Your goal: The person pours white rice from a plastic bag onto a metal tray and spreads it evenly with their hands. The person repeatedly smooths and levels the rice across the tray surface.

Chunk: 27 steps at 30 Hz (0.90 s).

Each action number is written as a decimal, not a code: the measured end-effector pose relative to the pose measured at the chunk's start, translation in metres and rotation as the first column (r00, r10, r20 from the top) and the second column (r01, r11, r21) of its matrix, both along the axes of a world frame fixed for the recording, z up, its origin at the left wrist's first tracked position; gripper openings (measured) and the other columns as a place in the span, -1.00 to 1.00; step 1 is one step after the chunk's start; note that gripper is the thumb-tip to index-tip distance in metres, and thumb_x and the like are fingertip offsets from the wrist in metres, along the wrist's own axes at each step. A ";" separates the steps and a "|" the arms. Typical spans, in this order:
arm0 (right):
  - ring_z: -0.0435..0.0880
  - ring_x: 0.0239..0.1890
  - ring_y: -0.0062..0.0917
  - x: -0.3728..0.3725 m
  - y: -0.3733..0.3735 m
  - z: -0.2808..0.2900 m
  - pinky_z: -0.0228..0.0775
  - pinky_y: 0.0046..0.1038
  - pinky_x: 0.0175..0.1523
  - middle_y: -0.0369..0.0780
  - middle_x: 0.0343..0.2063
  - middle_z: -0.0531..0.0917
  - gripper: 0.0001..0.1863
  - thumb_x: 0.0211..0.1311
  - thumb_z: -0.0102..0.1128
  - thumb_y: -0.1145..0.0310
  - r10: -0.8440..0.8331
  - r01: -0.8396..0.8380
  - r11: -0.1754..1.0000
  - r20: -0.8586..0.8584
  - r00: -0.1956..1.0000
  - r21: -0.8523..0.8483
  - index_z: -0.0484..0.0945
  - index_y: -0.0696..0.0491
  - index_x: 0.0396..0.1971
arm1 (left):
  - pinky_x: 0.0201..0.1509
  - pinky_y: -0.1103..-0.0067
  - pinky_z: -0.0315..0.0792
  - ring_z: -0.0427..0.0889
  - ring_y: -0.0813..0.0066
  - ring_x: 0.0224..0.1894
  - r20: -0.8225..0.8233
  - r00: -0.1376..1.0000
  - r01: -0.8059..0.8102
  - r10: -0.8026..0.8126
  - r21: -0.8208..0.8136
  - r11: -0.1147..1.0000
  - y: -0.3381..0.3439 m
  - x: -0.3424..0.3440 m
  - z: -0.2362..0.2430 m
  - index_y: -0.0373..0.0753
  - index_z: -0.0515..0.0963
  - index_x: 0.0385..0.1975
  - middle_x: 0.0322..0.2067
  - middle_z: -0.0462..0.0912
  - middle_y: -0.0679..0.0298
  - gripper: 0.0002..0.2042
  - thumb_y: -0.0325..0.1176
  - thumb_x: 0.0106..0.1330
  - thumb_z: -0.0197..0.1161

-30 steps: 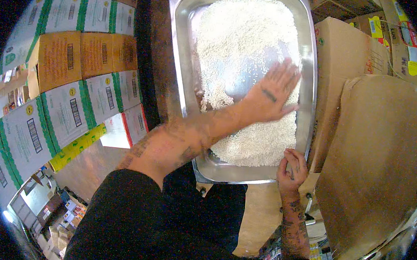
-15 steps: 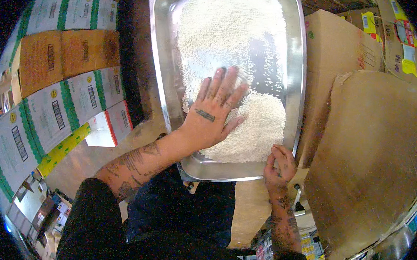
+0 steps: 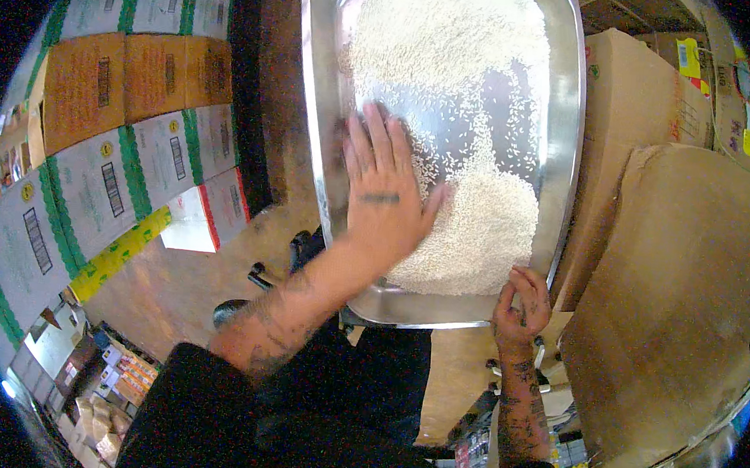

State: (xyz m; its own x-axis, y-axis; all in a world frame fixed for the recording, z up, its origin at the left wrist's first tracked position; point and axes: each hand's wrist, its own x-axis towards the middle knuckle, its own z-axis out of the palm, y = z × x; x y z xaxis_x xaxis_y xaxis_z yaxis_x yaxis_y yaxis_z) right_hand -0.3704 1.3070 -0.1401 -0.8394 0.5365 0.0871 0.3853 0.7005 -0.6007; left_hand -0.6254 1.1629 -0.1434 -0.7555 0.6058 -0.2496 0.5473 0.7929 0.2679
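A deep rectangular stainless steel tray [image 3: 567,117] lies in front of me, its far end cut off by the top of the view. White rice [image 3: 490,235] is heaped in its near right part. A broader bank of rice covers the far part, with scattered grains over bare metal between. My left hand [image 3: 385,191] is palm down in the left part of the tray, fingers stretched out and thumb against the near heap; it grasps nothing. At the near right corner, my right hand [image 3: 523,312] has its fingers bent over the tray's rim.
Stacked white-and-green and brown cartons [image 3: 90,75] line the left side. To the right stand a tall cardboard box [image 3: 632,104] and a large brown cardboard sheet [image 3: 675,290]. Black casters [image 3: 259,275] show on the floor below the tray's left side.
My left hand has swept leftward in the tray, now by its left wall, leaving a narrow trail of grains between the heaps. My right hand stays at the corner. The whole view has shifted slightly.
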 end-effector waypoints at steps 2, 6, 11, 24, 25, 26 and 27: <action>0.78 -0.10 -0.20 -0.001 0.000 0.000 0.69 -0.23 0.04 -0.12 -0.10 0.76 -0.67 0.09 0.35 0.68 -0.007 0.007 1.000 -0.025 1.000 -0.028 0.71 0.09 -0.11 | 0.62 -0.11 -0.12 -0.13 -0.54 0.58 -0.174 0.984 -0.008 0.030 0.125 0.992 0.012 -0.027 -0.015 -0.76 0.05 0.45 0.51 -0.15 -0.58 0.01 0.17 0.43 0.19; 0.78 -0.10 -0.22 -0.003 -0.001 0.005 0.67 -0.29 0.02 -0.07 -0.13 0.74 -0.68 0.08 0.29 0.77 -0.007 0.007 1.000 0.012 1.000 -0.026 0.72 0.15 -0.17 | 0.65 -0.03 -0.11 -0.14 -0.47 0.61 -0.078 0.995 0.077 -0.069 0.095 0.993 0.019 -0.026 -0.010 -0.73 0.04 0.46 0.52 -0.13 -0.55 -0.01 0.18 0.46 0.16; 0.78 -0.10 -0.20 -0.005 -0.001 0.004 0.69 -0.23 0.03 -0.12 -0.13 0.76 -0.69 0.09 0.35 0.70 0.004 -0.003 1.000 -0.015 1.000 0.014 0.71 0.10 -0.15 | 0.63 -0.08 -0.10 -0.18 -0.46 0.61 0.128 0.976 0.152 -0.179 0.197 0.969 0.026 -0.010 0.001 -0.70 0.02 0.48 0.56 -0.20 -0.47 0.00 0.18 0.45 0.19; 0.78 -0.09 -0.19 -0.003 -0.001 0.005 0.68 -0.24 0.03 -0.11 -0.12 0.76 -0.68 0.09 0.37 0.68 -0.011 0.012 1.000 0.015 1.000 -0.012 0.71 0.09 -0.13 | 0.63 -0.08 -0.04 -0.12 -0.44 0.61 0.062 0.945 0.303 -0.320 0.195 0.933 0.038 -0.019 -0.005 -0.59 0.01 0.52 0.58 -0.16 -0.38 -0.03 0.10 0.42 0.25; 0.78 -0.09 -0.20 -0.003 -0.001 0.005 0.68 -0.24 0.03 -0.11 -0.12 0.76 -0.67 0.09 0.37 0.68 -0.010 0.010 1.000 0.004 1.000 -0.019 0.71 0.09 -0.12 | 0.63 -0.08 -0.05 -0.12 -0.44 0.61 -0.026 0.954 0.295 -0.299 0.253 0.921 0.043 -0.025 -0.008 -0.59 0.00 0.52 0.58 -0.15 -0.37 -0.05 0.08 0.44 0.24; 0.78 -0.09 -0.20 -0.003 0.000 0.005 0.68 -0.25 0.03 -0.12 -0.11 0.76 -0.66 0.09 0.37 0.68 -0.011 0.011 1.000 -0.015 1.000 -0.027 0.72 0.08 -0.12 | 0.63 -0.08 -0.05 -0.11 -0.44 0.61 -0.091 0.956 0.295 -0.280 0.288 0.911 0.047 -0.029 -0.014 -0.58 0.00 0.53 0.58 -0.14 -0.35 -0.08 0.06 0.45 0.22; 0.78 -0.09 -0.20 -0.003 0.000 0.004 0.68 -0.25 0.03 -0.12 -0.11 0.76 -0.66 0.09 0.36 0.68 -0.016 0.015 0.999 -0.032 0.999 -0.042 0.72 0.07 -0.11 | 0.63 -0.08 -0.05 -0.11 -0.45 0.61 -0.135 0.953 0.300 -0.271 0.299 0.906 0.051 -0.033 -0.017 -0.57 -0.01 0.53 0.59 -0.13 -0.34 -0.10 0.03 0.47 0.20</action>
State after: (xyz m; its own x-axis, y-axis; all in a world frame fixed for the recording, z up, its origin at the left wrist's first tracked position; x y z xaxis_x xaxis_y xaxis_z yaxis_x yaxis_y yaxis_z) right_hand -0.3730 1.3070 -0.1361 -0.8281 0.5531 0.0913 0.3760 0.6687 -0.6415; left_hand -0.6581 1.2139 -0.1608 -0.5487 0.8347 0.0470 0.7703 0.4829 0.4165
